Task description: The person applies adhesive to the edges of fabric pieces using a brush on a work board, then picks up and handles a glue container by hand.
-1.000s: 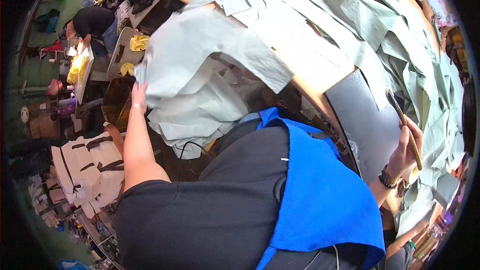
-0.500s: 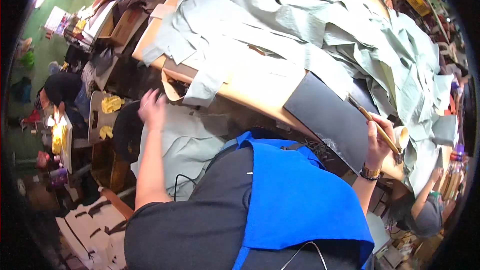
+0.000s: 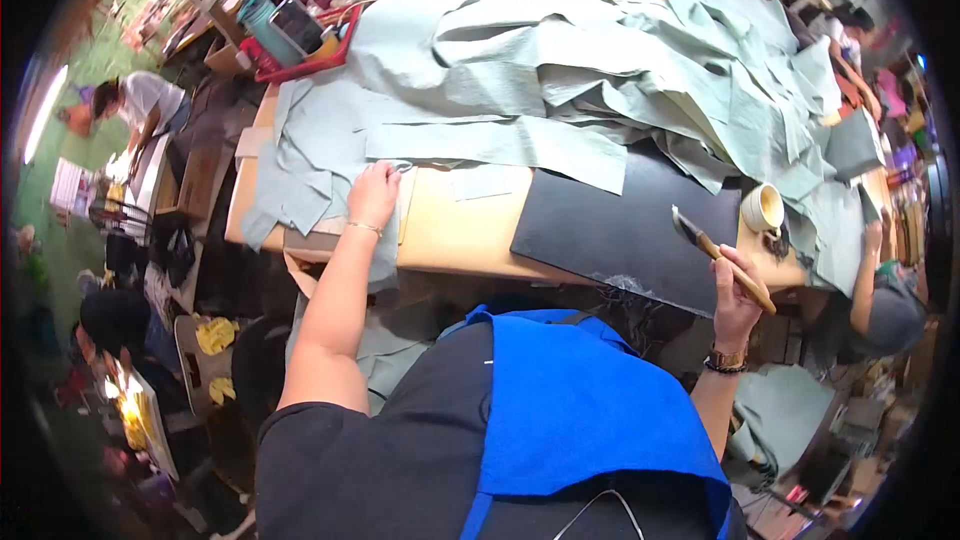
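My right hand [image 3: 737, 295] is closed round the wooden handle of a knife [image 3: 738, 278]. Its dark, curved blade points up and left above a black cutting board [image 3: 610, 220]. Further left, my left hand [image 3: 374, 195] rests at the table with its fingers curled, beside a small silvery loop [image 3: 402, 166]; what the fingers hold is hidden. Just above that hand, a long pale green strip [image 3: 500, 143] stretches across to the board, overlapping its upper edge. A cream cup [image 3: 764, 208] lies tipped near the board's right side, close to a dark clump [image 3: 775, 243].
Crumpled pale green sheets [image 3: 620, 50] cover much of the tan table [image 3: 450, 240]. A red tray [image 3: 300, 68] with tools and containers stands at the far left corner. Another person [image 3: 885, 305] is at the right edge; others work at the back and left.
My left hand has moved from beyond the table's edge up to the tabletop, by the strip. The knife stays in my right hand, its blade now showing. The camera view has shifted.
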`<action>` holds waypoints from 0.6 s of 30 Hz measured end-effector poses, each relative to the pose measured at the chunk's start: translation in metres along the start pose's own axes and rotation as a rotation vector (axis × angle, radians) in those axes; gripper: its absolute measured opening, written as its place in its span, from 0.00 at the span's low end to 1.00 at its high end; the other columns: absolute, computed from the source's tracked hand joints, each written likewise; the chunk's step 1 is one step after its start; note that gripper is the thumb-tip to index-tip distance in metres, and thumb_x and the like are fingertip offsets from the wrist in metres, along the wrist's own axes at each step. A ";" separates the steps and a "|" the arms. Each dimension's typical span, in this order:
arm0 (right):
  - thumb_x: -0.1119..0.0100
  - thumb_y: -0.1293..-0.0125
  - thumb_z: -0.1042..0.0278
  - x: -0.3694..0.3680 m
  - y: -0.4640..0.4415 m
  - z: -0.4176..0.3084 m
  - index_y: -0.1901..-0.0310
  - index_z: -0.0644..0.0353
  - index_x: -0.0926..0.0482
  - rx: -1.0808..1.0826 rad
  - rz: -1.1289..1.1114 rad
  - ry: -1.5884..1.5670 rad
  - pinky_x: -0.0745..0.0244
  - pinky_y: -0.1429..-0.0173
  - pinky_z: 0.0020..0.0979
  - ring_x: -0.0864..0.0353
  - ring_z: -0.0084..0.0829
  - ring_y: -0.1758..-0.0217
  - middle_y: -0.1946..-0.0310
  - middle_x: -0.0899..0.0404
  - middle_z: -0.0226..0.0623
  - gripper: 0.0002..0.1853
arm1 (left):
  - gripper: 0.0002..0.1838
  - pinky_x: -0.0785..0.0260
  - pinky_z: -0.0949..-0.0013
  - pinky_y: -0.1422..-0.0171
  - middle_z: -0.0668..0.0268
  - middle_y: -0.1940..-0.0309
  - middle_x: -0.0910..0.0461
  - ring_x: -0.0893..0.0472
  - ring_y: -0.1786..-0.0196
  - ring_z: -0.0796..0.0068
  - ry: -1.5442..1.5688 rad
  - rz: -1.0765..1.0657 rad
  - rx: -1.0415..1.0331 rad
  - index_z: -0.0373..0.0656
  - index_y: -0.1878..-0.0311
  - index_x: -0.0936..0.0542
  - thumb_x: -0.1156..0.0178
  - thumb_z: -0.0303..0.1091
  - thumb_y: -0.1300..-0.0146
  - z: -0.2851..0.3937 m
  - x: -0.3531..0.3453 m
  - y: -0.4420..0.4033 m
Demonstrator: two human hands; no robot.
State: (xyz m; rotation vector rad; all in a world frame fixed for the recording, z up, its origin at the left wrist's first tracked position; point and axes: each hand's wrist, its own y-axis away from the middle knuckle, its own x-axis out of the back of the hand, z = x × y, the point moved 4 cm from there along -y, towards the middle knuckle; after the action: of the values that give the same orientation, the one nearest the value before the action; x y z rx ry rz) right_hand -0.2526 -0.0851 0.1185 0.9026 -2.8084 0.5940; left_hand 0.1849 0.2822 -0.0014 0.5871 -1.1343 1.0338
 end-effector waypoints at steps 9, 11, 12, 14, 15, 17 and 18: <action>0.39 0.28 0.68 0.017 0.018 0.004 0.50 0.61 0.25 -0.021 0.229 0.029 0.22 0.65 0.23 0.18 0.22 0.70 0.68 0.17 0.35 0.10 | 0.09 0.37 0.80 0.68 0.79 0.73 0.30 0.32 0.71 0.91 1.238 -0.359 -0.018 0.49 0.58 0.25 0.49 0.40 0.23 0.168 -0.011 -0.026; 0.31 0.34 0.64 -0.005 0.009 0.015 0.50 0.57 0.33 0.150 0.167 -0.013 0.18 0.58 0.31 0.13 0.32 0.62 0.59 0.16 0.42 0.20 | 0.08 0.33 0.78 0.64 0.77 0.67 0.27 0.29 0.67 0.89 1.598 -0.469 0.005 0.49 0.55 0.25 0.49 0.40 0.23 0.257 -0.007 -0.009; 0.26 0.40 0.63 -0.014 0.004 -0.004 0.50 0.56 0.35 0.232 0.122 0.194 0.18 0.55 0.33 0.13 0.36 0.58 0.54 0.17 0.45 0.26 | 0.07 0.31 0.77 0.60 0.75 0.64 0.25 0.27 0.64 0.87 1.674 -0.560 -0.010 0.48 0.53 0.25 0.49 0.39 0.23 0.289 -0.019 -0.003; 0.19 0.49 0.62 -0.030 -0.003 -0.014 0.50 0.55 0.38 0.294 0.051 0.390 0.18 0.52 0.35 0.14 0.43 0.53 0.49 0.20 0.48 0.34 | 0.09 0.28 0.73 0.52 0.71 0.57 0.23 0.23 0.57 0.83 1.756 -0.817 -0.030 0.46 0.49 0.26 0.48 0.39 0.23 0.343 -0.038 0.024; 0.17 0.53 0.64 -0.035 -0.001 0.000 0.51 0.55 0.38 0.281 0.032 0.377 0.18 0.53 0.35 0.14 0.44 0.52 0.48 0.21 0.48 0.36 | 0.11 0.28 0.70 0.47 0.68 0.54 0.23 0.22 0.52 0.80 1.756 -0.985 -0.036 0.44 0.46 0.26 0.48 0.40 0.24 0.361 -0.042 0.039; 0.28 0.45 0.75 -0.029 0.004 0.045 0.53 0.57 0.37 -0.048 0.089 0.195 0.19 0.58 0.34 0.13 0.39 0.60 0.64 0.19 0.40 0.26 | 0.17 0.30 0.63 0.38 0.61 0.46 0.22 0.22 0.42 0.67 1.094 -0.744 -0.701 0.41 0.41 0.29 0.45 0.40 0.26 0.358 -0.069 0.046; 0.30 0.44 0.76 -0.016 0.005 0.047 0.53 0.58 0.37 -0.054 0.140 0.218 0.19 0.59 0.35 0.13 0.38 0.62 0.66 0.19 0.39 0.24 | 0.22 0.37 0.55 0.31 0.55 0.41 0.24 0.27 0.34 0.55 0.766 -0.617 -0.861 0.39 0.38 0.31 0.44 0.41 0.28 0.352 -0.049 0.059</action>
State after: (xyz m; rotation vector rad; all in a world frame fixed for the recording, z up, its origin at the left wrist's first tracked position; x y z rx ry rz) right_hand -0.2423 -0.0921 0.0698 0.5953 -2.6896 0.5920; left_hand -0.0278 0.0012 0.0708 -0.1702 -0.5438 0.1240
